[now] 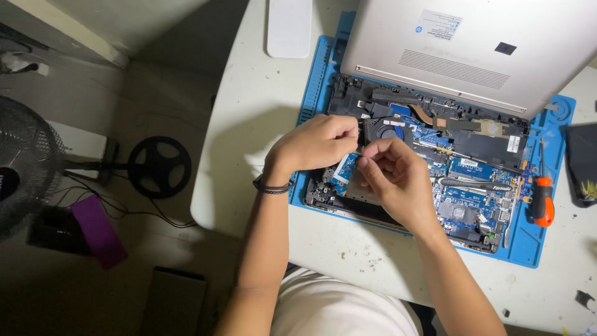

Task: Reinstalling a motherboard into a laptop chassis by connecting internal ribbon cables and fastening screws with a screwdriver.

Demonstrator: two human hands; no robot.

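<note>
1. My left hand [314,144] and my right hand [392,174] meet over the left part of the open laptop [435,149], fingertips almost touching each other.
2. My left fingers are curled and pressed together at the tips, pinching something very small; it is too tiny for me to tell what it is.
3. My right thumb and forefinger are pressed together too, close on the same spot; whether they hold the same small piece I cannot tell.
4. Just under my fingertips lies a small blue circuit board [344,167], partly hidden by both hands.
5. Right beside my hands, toward the screen side, sits the round black fan [388,130], with the copper heat pipe [426,115] beyond it.
6. Under my right wrist the blue main board [463,208] shows.
7. A black band [272,186] circles my left wrist.
8. The laptop's grey bottom cover [466,50] leans over the far side of the machine.
9. The whole laptop lies on a blue work mat [528,246], which rests on the white table [249,112].
10. An orange-handled screwdriver [543,200] lies on the mat at my right, well apart from my hands.
11. A white flat block [289,28] sits at the table's far edge.
12. Down on the floor to my left stand a fan [25,162] and a purple object [98,231].
</note>
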